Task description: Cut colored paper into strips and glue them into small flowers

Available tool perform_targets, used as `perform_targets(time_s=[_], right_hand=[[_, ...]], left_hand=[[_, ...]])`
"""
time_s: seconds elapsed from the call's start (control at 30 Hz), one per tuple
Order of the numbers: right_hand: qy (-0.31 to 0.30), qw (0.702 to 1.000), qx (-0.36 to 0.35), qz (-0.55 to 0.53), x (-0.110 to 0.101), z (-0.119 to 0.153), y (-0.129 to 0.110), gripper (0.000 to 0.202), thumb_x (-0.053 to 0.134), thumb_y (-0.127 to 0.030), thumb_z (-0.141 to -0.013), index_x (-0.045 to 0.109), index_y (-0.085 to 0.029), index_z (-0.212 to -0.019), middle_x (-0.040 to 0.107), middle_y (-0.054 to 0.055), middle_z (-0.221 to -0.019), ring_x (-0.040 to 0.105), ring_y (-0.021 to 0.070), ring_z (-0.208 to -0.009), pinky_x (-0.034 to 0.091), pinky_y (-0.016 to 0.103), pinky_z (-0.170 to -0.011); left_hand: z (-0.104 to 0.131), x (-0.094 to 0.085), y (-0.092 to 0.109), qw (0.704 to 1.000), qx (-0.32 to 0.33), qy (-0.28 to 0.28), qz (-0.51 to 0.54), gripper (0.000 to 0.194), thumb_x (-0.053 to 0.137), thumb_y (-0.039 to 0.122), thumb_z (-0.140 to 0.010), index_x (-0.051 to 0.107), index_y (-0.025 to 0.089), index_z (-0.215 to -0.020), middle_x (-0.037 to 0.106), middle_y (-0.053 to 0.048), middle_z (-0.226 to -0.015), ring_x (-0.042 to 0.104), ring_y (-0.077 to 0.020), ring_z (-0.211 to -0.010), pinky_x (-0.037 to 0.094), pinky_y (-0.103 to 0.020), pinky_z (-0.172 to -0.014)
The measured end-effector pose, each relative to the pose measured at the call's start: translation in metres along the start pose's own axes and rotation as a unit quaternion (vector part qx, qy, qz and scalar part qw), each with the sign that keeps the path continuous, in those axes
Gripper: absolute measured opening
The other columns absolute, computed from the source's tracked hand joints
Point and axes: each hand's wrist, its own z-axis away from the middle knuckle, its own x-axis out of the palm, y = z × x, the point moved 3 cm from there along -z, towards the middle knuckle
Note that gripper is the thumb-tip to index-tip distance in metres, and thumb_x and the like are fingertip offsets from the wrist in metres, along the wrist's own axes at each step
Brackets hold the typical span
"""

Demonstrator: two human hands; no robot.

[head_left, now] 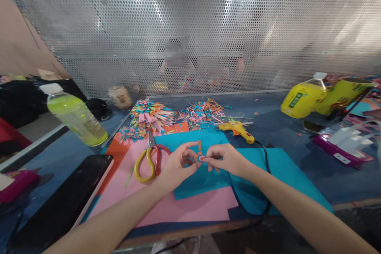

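Observation:
Over the blue paper [190,188], my left hand [181,160] and my right hand [222,156] meet at a small rolled paper coil [201,158], orange and blue. Both pinch it between thumb and fingers. A short orange paper strip [199,145] sticks up from it near my left fingertips. Scissors [147,162] with one yellow and one red handle lie to the left of my left hand. Beyond my right hand rests a yellow glue gun [237,129], its black cord running down past my right wrist.
Pink paper [122,202] lies beneath the blue sheet. Behind are a heap of folded paper pieces [151,113] and loose paper strips [204,112]. A green drink bottle [77,115] and a black phone-like slab [62,202] are at left; a yellow bottle [303,97] stands right. A perforated metal screen [208,27] closes the back.

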Motion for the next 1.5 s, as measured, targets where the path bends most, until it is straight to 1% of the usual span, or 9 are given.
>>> perform_targets(time_s=[0.17,0.37,0.57,0.83,1.1,1.23,1.33,1.5], right_hand=[[-0.002,1.000,0.004,-0.001,0.0001,0.0000,0.0011,0.032,0.053,-0.044,-0.076,0.054,-0.014,-0.066,0.060,0.001,-0.058,0.046,0.0061,-0.041,0.038,0.018,-0.042],[-0.007,1.000,0.002,-0.001,0.0003,-0.0007,0.0044,0.033,0.053,-0.045,-0.076,0.054,-0.014,-0.067,0.060,0.001,-0.057,0.046,0.0063,-0.041,0.038,0.019,-0.042],[-0.013,1.000,0.002,-0.003,0.0006,-0.0004,0.0056,0.030,0.053,-0.043,-0.077,0.054,-0.015,-0.068,0.061,0.001,-0.058,0.047,0.0062,-0.042,0.039,0.018,-0.043],[-0.008,1.000,-0.001,0.007,0.0002,-0.0003,0.0051,0.031,0.053,-0.043,-0.077,0.054,-0.015,-0.067,0.060,0.001,-0.057,0.047,0.0060,-0.041,0.038,0.018,-0.042],[-0.011,1.000,0.002,0.015,-0.0009,0.0001,0.0006,0.031,0.052,-0.043,-0.078,0.053,-0.014,-0.066,0.060,0.002,-0.058,0.047,0.0057,-0.041,0.038,0.018,-0.042],[-0.008,1.000,0.003,0.010,-0.0015,-0.0004,0.0017,0.032,0.052,-0.044,-0.078,0.053,-0.014,-0.065,0.060,0.002,-0.057,0.046,0.0055,-0.041,0.038,0.018,-0.042],[-0.005,1.000,0.004,0.000,-0.0027,-0.0012,0.0026,0.031,0.053,-0.043,-0.077,0.052,-0.014,-0.064,0.059,0.001,-0.056,0.045,0.0052,-0.040,0.038,0.018,-0.041],[0.004,1.000,0.003,-0.020,-0.0049,-0.0022,0.0024,0.030,0.055,-0.041,-0.076,0.051,-0.014,-0.063,0.059,0.001,-0.055,0.045,0.0049,-0.039,0.037,0.018,-0.042]], left_hand=[[-0.0004,-0.0002,-0.0002,1.000,0.011,-0.004,-0.003,0.044,0.060,0.019,-0.071,0.047,0.018,-0.112,0.055,0.001,-0.075,0.055,-0.0122,-0.074,0.044,-0.025,-0.068],[0.0000,-0.0007,-0.0015,1.000,0.007,-0.002,-0.014,0.045,0.060,0.018,-0.070,0.046,0.018,-0.113,0.057,0.000,-0.076,0.056,-0.0124,-0.075,0.044,-0.024,-0.067],[0.0007,-0.0006,-0.0002,1.000,0.004,0.004,-0.020,0.047,0.059,0.016,-0.069,0.047,0.018,-0.114,0.058,0.001,-0.075,0.057,-0.0122,-0.074,0.045,-0.024,-0.067],[-0.0002,-0.0015,-0.0031,1.000,-0.009,0.000,-0.019,0.052,0.060,0.017,-0.069,0.044,0.017,-0.119,0.060,0.000,-0.076,0.057,-0.0126,-0.074,0.046,-0.025,-0.069],[0.0007,-0.0024,-0.0017,1.000,-0.028,0.006,-0.011,0.055,0.061,0.021,-0.069,0.045,0.017,-0.121,0.062,-0.001,-0.077,0.059,-0.0136,-0.075,0.047,-0.026,-0.071],[0.0003,-0.0028,-0.0025,1.000,-0.026,0.006,-0.002,0.055,0.062,0.020,-0.068,0.046,0.017,-0.121,0.063,-0.001,-0.077,0.059,-0.0139,-0.076,0.047,-0.027,-0.072],[-0.0001,-0.0039,-0.0022,0.999,-0.032,0.010,0.006,0.056,0.062,0.020,-0.067,0.046,0.016,-0.121,0.063,-0.001,-0.076,0.059,-0.0141,-0.075,0.047,-0.027,-0.070],[-0.0002,-0.0051,-0.0004,0.998,-0.057,0.022,0.002,0.055,0.063,0.024,-0.068,0.047,0.015,-0.120,0.064,-0.002,-0.075,0.060,-0.0145,-0.072,0.046,-0.026,-0.067]])
